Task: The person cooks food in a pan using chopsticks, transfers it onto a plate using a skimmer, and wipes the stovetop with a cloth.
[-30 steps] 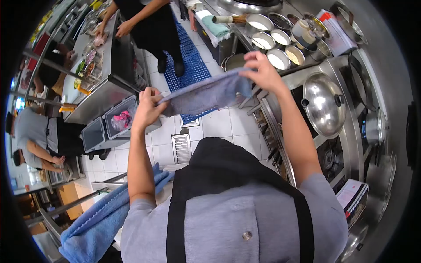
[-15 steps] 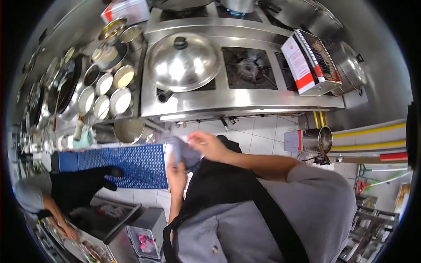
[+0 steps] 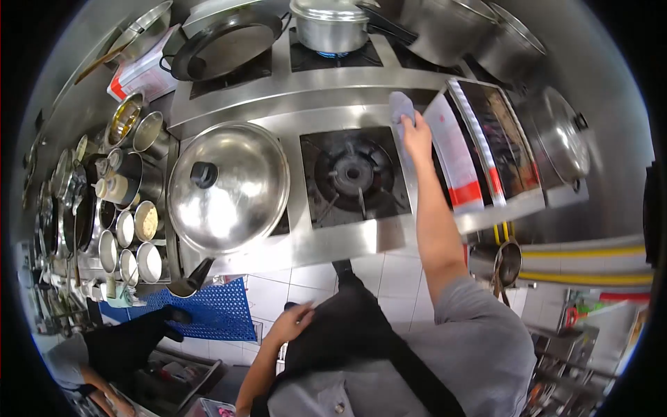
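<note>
1. The grey cloth (image 3: 401,110) was over the steel stove top (image 3: 340,240), near its raised back ledge and between the open burner (image 3: 353,174) and the box with the red band (image 3: 455,156). Whether it touched the metal, I couldn't tell.
2. The right hand (image 3: 417,142) had its fingers clamped on the cloth, bunching it, probably to keep some fabric between skin and steel. That arm stretched forward, as the spot lay toward the back.
3. The left hand (image 3: 292,324) hung near the black apron, fingers loosely curled and slightly apart, with nothing visible in them; it seemed held back out of the way.
4. Left of the burner sat the big domed lid (image 3: 228,184), knob up, presumably for easy lifting.
5. Behind, a lidded pot (image 3: 329,31) stood over a blue flame, likely to heat, beside a wide black pan (image 3: 231,50).
6. Farther left, small tubs (image 3: 149,261) were grouped together, perhaps for easy reach. Another person's arm (image 3: 104,393) showed near the bottom corner.
</note>
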A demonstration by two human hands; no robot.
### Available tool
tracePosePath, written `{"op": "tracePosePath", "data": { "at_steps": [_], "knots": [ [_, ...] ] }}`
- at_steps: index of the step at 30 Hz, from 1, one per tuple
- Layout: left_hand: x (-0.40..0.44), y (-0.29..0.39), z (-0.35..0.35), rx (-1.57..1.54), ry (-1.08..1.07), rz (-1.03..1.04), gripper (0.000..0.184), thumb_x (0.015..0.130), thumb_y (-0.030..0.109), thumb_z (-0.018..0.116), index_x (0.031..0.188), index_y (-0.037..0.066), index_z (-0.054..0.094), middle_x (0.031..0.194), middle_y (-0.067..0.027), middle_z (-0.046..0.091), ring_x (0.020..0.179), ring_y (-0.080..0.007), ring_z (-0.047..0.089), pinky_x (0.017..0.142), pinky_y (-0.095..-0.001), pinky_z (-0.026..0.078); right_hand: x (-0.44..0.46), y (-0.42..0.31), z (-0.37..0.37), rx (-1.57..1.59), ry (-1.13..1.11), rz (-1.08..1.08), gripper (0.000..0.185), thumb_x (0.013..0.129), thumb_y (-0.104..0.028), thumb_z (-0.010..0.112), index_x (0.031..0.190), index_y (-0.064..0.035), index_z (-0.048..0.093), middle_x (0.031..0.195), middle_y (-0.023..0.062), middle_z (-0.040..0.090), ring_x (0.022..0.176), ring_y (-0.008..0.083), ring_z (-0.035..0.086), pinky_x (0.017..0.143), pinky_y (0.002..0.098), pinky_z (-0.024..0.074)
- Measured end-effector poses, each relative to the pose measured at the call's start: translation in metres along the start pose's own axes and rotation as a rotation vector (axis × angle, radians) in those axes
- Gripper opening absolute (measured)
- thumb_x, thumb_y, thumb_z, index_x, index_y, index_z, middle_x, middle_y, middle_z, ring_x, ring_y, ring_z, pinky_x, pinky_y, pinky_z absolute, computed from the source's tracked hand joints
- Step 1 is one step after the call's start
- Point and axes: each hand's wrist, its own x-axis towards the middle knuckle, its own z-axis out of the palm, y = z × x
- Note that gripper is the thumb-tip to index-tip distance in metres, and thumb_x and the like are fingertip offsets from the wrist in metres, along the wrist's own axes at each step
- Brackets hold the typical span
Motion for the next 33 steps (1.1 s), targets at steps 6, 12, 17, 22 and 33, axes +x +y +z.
{"op": "tracePosePath", "data": {
  "at_steps": [6,12,17,22,33],
  "knots": [
    [-0.159,-0.189,0.055,0.138,-0.073,-0.595,0.026,0.088,0.025,0.051,0.089,0.0,0.058,0.101,-0.0216,0.064,0.098,-0.0403,0.06,0.082,-0.0488,0.048,0.097,0.092,0.128,-0.851,-0.44,-0.032,0.041,0.086,-0.028,0.055,0.106,0.0059,0.066,0.113,0.026,0.062,0.114,0.0429,0.052,0.097,0.047,0.0413],
    [-0.237,-0.182,0.127,-0.77,0.152,-0.966,0.038,0.094,0.03,0.046,0.123,0.007,0.055,0.112,-0.0122,0.065,0.095,-0.0264,0.064,0.076,-0.0393,0.053,0.027,-0.033,0.223,-0.686,-0.618,-0.254,0.021,0.081,-0.009,0.056,0.089,0.0028,0.071,0.111,0.022,0.056,0.105,0.0375,0.056,0.089,0.0445,0.0467],
    [-0.187,-0.154,0.136,-0.604,0.236,-0.72,0.042,0.096,0.025,0.042,0.131,0.006,0.053,0.117,-0.0101,0.064,0.096,-0.0227,0.064,0.075,-0.0347,0.053,-0.008,-0.054,0.301,-0.328,-0.578,-0.429,0.029,0.09,-0.011,0.047,0.107,0.0009,0.067,0.127,0.0168,0.053,0.113,0.0354,0.054,0.099,0.0429,0.0456],
    [-0.17,-0.118,0.136,-0.699,0.432,-0.674,0.045,0.095,0.031,0.043,0.13,0.005,0.054,0.117,-0.0101,0.064,0.094,-0.02,0.064,0.075,-0.0333,0.052,-0.038,-0.064,0.26,-0.423,-0.921,-0.709,0.028,0.089,-0.014,0.046,0.097,-0.0017,0.069,0.118,0.0147,0.059,0.11,0.0356,0.057,0.096,0.0451,0.0462],
    [-0.181,-0.176,0.183,-0.823,0.318,-0.658,0.04,0.098,0.027,0.042,0.123,0.0,0.057,0.11,-0.0105,0.066,0.091,-0.0193,0.066,0.071,-0.0318,0.054,-0.298,-0.079,0.088,-0.283,-1.191,-0.772,0.024,0.083,-0.009,0.054,0.099,0.0015,0.067,0.114,0.0157,0.055,0.104,0.0313,0.056,0.094,0.0415,0.045]
  ]
}}
